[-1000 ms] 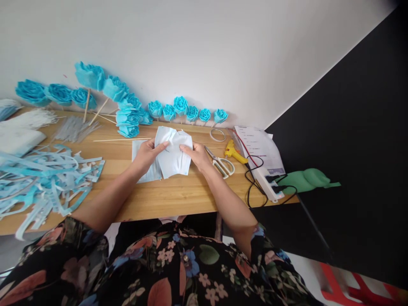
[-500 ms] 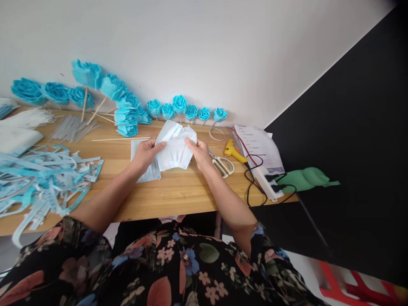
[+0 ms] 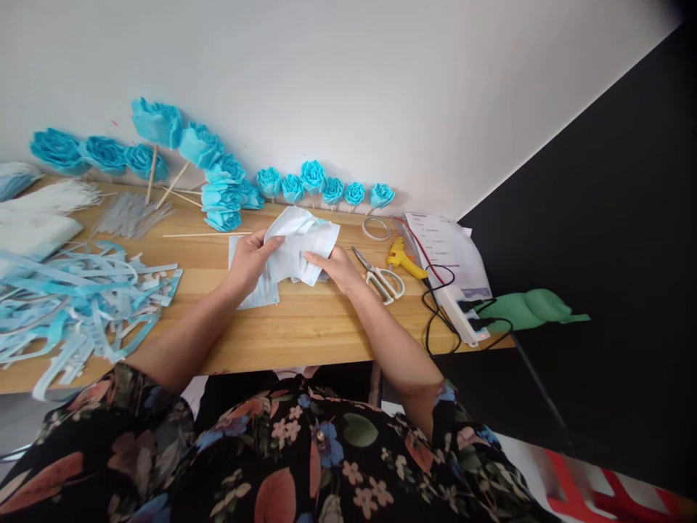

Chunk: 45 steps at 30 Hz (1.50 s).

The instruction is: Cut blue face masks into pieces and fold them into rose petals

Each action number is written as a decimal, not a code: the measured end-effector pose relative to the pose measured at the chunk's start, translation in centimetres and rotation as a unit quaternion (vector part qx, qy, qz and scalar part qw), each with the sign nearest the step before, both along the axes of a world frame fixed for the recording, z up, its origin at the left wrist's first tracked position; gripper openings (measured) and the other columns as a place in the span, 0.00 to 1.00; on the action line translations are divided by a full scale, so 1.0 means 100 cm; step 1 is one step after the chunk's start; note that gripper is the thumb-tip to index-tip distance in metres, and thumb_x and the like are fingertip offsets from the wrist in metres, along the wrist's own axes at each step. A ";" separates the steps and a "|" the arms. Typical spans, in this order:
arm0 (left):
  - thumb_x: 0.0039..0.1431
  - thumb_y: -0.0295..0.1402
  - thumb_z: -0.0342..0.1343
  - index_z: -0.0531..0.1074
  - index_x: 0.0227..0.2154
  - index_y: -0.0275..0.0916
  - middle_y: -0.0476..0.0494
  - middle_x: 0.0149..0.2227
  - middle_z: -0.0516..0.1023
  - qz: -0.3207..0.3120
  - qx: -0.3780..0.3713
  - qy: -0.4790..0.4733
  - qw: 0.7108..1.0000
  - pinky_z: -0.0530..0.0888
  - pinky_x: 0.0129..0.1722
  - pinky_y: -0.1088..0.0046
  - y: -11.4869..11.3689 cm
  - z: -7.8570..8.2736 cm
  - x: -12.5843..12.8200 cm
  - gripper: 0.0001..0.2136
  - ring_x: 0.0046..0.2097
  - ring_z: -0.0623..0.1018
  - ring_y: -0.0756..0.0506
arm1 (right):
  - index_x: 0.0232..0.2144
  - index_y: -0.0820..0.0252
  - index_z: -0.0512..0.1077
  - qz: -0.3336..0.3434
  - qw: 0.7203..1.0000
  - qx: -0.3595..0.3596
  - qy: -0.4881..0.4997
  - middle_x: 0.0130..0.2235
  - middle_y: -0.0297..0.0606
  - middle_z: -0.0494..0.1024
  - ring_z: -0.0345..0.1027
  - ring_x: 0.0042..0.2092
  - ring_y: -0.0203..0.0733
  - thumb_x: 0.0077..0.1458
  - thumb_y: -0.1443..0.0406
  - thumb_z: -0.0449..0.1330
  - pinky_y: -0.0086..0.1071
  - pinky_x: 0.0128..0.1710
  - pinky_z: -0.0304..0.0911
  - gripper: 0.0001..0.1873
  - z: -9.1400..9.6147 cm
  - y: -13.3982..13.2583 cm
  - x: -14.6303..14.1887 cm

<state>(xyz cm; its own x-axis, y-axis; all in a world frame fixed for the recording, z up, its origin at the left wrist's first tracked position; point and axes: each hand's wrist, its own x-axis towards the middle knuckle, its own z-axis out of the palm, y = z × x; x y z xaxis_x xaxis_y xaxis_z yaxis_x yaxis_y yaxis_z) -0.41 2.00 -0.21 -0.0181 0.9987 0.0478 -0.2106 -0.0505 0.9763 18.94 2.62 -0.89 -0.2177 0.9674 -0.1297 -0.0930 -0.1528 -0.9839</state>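
Observation:
Between both hands, above the wooden table, a pale blue-white pleated sheet like face-mask fabric is held up, creased and partly unfolded. My left hand pinches its left edge, thumb on top. The right edge is gripped by my right hand, its thumb lying across the lower right part; the other fingers are hidden behind the fabric. Beneath my left hand another light blue sheet lies flat on the table. Scissors with white handles rest just right of my right hand.
Blue fabric flowers on sticks line the wall. Cut blue strips pile up at left, near grey thin strips. On the right are a tape ring, a yellow glue gun, printed paper and a power strip with cables.
My right hand has shifted its hold, its thumb now lower and farther left on the sheet. The lower right of the sheet is more bunched. The view has shifted slightly.

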 end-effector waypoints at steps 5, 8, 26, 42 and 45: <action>0.49 0.50 0.67 0.79 0.33 0.38 0.46 0.32 0.80 -0.055 0.006 0.038 0.998 0.71 0.33 0.73 -0.001 0.000 0.002 0.19 0.32 0.75 0.47 | 0.33 0.62 0.79 -0.054 0.998 0.027 0.000 0.35 0.38 0.83 0.75 0.37 0.43 0.37 0.53 0.75 0.34 0.40 0.69 0.23 -0.001 0.002 0.001; 0.47 0.50 0.68 0.78 0.28 0.37 0.47 0.27 0.77 -0.057 0.000 0.090 0.994 0.68 0.28 0.73 0.000 -0.003 0.003 0.19 0.27 0.72 0.49 | 0.32 0.62 0.78 -0.076 0.996 0.044 0.000 0.33 0.38 0.82 0.75 0.36 0.42 0.38 0.53 0.74 0.34 0.38 0.68 0.22 0.001 0.003 0.002; 0.44 0.38 0.63 0.76 0.24 0.37 0.49 0.23 0.74 -0.067 -0.004 0.098 0.993 0.67 0.26 0.75 -0.001 0.005 0.002 0.09 0.26 0.71 0.50 | 0.38 0.53 0.80 -0.037 0.995 0.096 -0.010 0.43 0.42 0.84 0.76 0.50 0.51 0.41 0.50 0.70 0.41 0.48 0.72 0.22 0.003 0.007 0.009; 0.42 0.43 0.61 0.69 0.17 0.38 0.50 0.17 0.68 0.011 -0.034 0.086 0.996 0.63 0.20 0.76 -0.001 0.005 0.007 0.13 0.21 0.65 0.52 | 0.42 0.54 0.81 -0.041 0.991 0.116 -0.044 0.45 0.37 0.83 0.76 0.37 0.42 0.48 0.56 0.66 0.32 0.33 0.69 0.18 -0.005 0.009 0.008; 0.43 0.44 0.62 0.69 0.19 0.38 0.50 0.17 0.68 -0.009 -0.047 0.093 0.995 0.63 0.19 0.76 -0.002 0.006 0.007 0.15 0.20 0.66 0.52 | 0.42 0.53 0.82 -0.039 0.989 0.135 -0.035 0.45 0.38 0.83 0.76 0.40 0.43 0.49 0.57 0.67 0.32 0.35 0.70 0.17 -0.004 0.007 0.007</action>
